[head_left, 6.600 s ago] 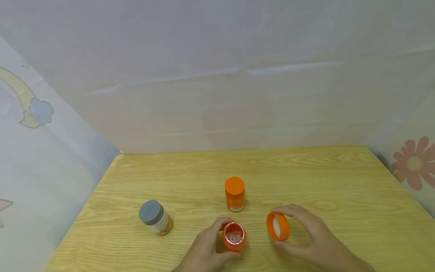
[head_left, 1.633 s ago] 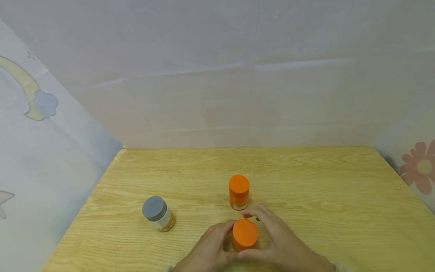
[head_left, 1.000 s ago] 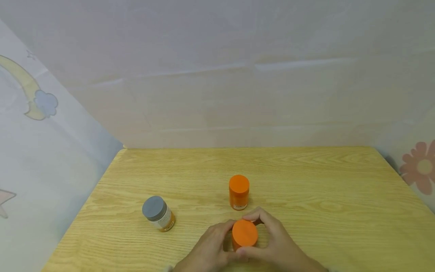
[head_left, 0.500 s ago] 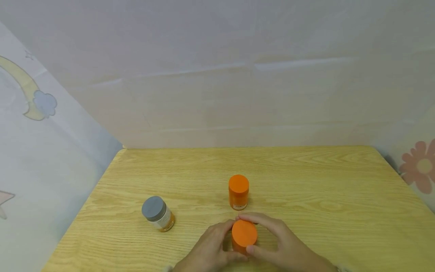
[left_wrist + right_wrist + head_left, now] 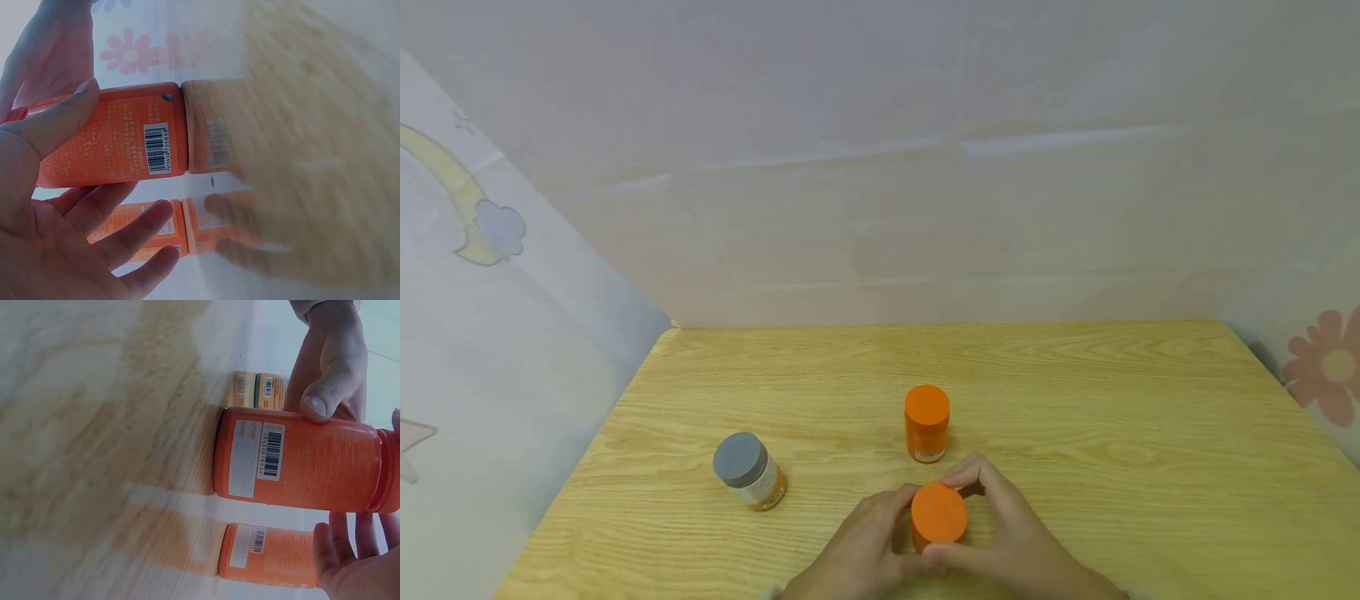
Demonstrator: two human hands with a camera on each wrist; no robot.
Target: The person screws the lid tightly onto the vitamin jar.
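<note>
An orange pill bottle (image 5: 300,462) stands upright on the table near its front edge, its orange lid (image 5: 940,513) seated on top. My left hand (image 5: 863,546) holds the bottle's body from the left, with thumb and forefinger on opposite sides. From the right, my right hand (image 5: 1015,537) pinches the lid between thumb and fingers. Printed text and a barcode show on the bottle's side in both wrist views. A second, similar orange bottle (image 5: 927,425) stands just behind, apart from both hands, with its lid on.
To the left stands a smaller jar (image 5: 751,472) with a grey lid and a pale label. The wood-grain table (image 5: 1112,400) reaches back to a pale cloth backdrop (image 5: 850,208). Patterned cloth with a moon and a flower hangs at the sides.
Several seconds ago my right hand held the lid apart from the uncovered bottle; now the lid is on it. Lately my right fingers have shifted back and forth around the lid. The left hand stays put.
</note>
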